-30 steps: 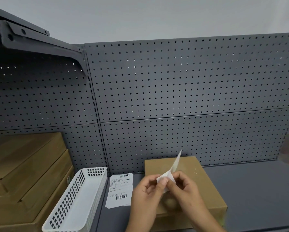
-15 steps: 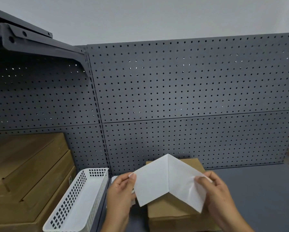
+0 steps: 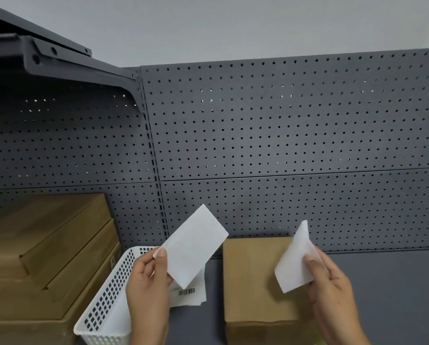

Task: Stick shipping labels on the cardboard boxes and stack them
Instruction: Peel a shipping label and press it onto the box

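Observation:
My left hand (image 3: 147, 292) pinches one white rectangular sheet (image 3: 193, 247) by a corner, held up above the basket and the label pile. My right hand (image 3: 332, 292) pinches a second white sheet (image 3: 294, 265), slightly curled, over a brown cardboard box (image 3: 248, 282) lying flat on the grey shelf. The two sheets are fully apart; I cannot tell which is the label and which the backing. A small pile of printed shipping labels (image 3: 192, 293) with a barcode lies on the shelf between the basket and the box, partly hidden by my left hand.
A white perforated plastic basket (image 3: 104, 310) stands at the lower left. Left of it, several flat cardboard boxes (image 3: 46, 250) are stacked. Grey pegboard (image 3: 283, 145) backs the shelf, with a metal bracket (image 3: 71, 68) overhead at left. Grey shelf surface (image 3: 387, 290) extends to the right.
The paper went from pinched together, to half peeled open, to two separate sheets. My hands have moved apart, left hand leftward, right hand rightward.

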